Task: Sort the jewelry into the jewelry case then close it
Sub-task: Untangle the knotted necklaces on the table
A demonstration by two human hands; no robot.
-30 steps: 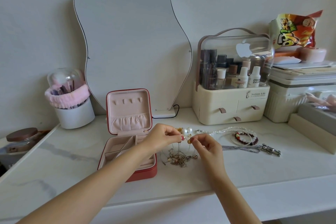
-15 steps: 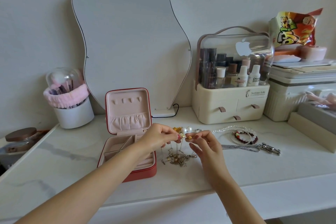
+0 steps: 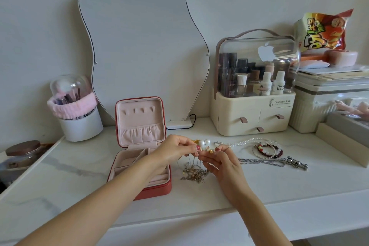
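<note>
Nearest, a tangle of thin gold chains (image 3: 194, 172) lies on the white marble counter (image 3: 79, 181), just right of the one red jewelry case (image 3: 142, 146), which stands open with its lid upright. Above the tangle two hands meet: the left hand (image 3: 175, 151) and the right hand (image 3: 223, 163) each pinch a small gold piece (image 3: 210, 151) between thumb and fingertips. Just beyond sit two large pearls (image 3: 204, 142). To the right lie one pearl strand (image 3: 245, 142), a cluster of beaded bracelets (image 3: 267, 150) and one silver chain (image 3: 275, 163). Farthest stand one wavy mirror (image 3: 143, 50), one cosmetics organizer (image 3: 253, 88) and one brush holder (image 3: 77, 110).
</note>
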